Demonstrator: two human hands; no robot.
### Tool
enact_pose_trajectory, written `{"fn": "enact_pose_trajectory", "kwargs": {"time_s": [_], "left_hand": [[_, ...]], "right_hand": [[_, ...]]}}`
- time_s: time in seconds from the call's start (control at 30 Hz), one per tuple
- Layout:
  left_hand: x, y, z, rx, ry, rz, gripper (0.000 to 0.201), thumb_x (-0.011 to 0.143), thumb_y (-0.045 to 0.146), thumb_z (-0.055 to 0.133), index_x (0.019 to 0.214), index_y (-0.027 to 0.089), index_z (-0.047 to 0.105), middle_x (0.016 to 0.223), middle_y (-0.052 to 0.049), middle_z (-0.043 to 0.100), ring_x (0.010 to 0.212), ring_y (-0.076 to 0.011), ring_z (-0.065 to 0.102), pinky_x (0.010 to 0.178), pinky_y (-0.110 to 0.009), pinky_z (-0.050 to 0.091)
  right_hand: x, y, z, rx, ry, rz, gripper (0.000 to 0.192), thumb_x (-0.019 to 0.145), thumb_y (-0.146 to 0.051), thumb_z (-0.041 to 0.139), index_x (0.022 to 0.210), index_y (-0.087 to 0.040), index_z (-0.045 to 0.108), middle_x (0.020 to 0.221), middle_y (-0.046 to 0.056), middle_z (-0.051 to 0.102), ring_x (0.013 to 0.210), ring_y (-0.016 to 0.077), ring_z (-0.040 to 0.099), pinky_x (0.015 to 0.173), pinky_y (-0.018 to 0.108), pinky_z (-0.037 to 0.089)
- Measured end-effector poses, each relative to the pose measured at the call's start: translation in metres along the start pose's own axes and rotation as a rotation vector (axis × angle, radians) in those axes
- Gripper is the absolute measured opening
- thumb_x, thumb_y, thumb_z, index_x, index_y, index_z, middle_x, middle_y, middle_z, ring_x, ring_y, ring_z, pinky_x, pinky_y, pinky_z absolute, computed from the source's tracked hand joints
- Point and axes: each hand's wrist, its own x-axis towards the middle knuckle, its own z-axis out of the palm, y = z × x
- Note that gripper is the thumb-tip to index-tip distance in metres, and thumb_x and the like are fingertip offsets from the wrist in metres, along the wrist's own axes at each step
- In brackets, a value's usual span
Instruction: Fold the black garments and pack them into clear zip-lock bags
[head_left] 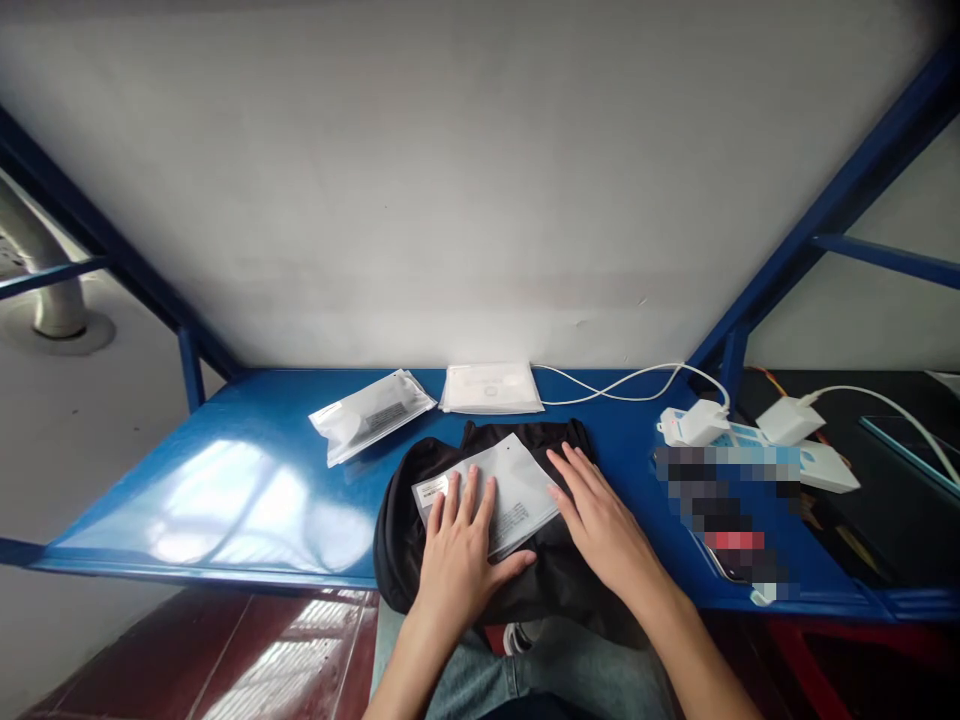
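Note:
A flat, pale plastic packet (517, 480) with a printed label lies on a black cloth bag (405, 540) in front of me. My left hand (465, 545) rests flat on the packet, fingers spread over its left part and thumb out along its lower edge. At the packet's right corner is my right hand (604, 520), its fingers stretched out over the packet's edge and the black cloth. Neither hand is wrapped round anything. What is inside the packet cannot be made out.
Further back on the blue shelf (187, 470) lie several similar packets (371, 415) and a white packet pile (491, 388) by the wall. A white cable (622, 395) runs right to a power strip with chargers (705, 422). Blue frame bars (817, 220) slope at both sides.

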Motion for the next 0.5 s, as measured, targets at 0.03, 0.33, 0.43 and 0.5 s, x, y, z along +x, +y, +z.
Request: {"fn": "enact_pose_trajectory", "kwargs": {"time_s": [0.03,0.33,0.43,0.5], "left_hand": [[-0.001,-0.004,-0.004,-0.039,-0.017,0.041,0.091,0.086,0.064,0.07,0.161,0.025,0.036,0.17,-0.012,0.022,0.157,-0.0424,0.014,0.123,-0.068,0.024],[-0.008,-0.037,-0.032,-0.288,-0.064,0.253,0.047,0.104,0.037,0.055,0.15,0.034,0.052,0.158,-0.004,0.05,0.15,-0.0265,0.042,0.126,-0.057,0.031],[-0.008,-0.036,-0.033,-0.237,-0.053,0.29,0.047,0.103,0.038,0.057,0.149,0.034,0.053,0.156,-0.005,0.052,0.148,-0.0271,0.045,0.124,-0.057,0.034],[-0.009,-0.034,-0.032,-0.202,-0.053,0.328,0.049,0.1,0.042,0.061,0.148,0.034,0.054,0.155,-0.006,0.054,0.147,-0.0281,0.047,0.123,-0.058,0.035]], "right_hand": [[-0.007,0.001,0.001,-0.002,-0.034,0.018,0.055,0.108,-0.046,0.036,0.157,-0.024,0.045,0.166,0.01,0.038,0.156,0.0285,0.029,0.127,0.055,0.029],[-0.007,0.01,-0.03,0.323,-0.259,0.182,0.062,0.106,-0.06,0.029,0.161,-0.032,0.037,0.169,0.001,0.03,0.158,0.0237,0.019,0.129,0.049,0.021],[-0.001,0.011,-0.044,0.311,-0.326,0.227,0.059,0.106,-0.058,0.034,0.161,-0.036,0.036,0.167,0.002,0.033,0.156,0.0258,0.026,0.126,0.049,0.027],[0.004,0.014,-0.05,0.26,-0.367,0.204,0.056,0.107,-0.051,0.038,0.161,-0.037,0.035,0.166,0.002,0.036,0.154,0.0263,0.032,0.125,0.049,0.031]]}}
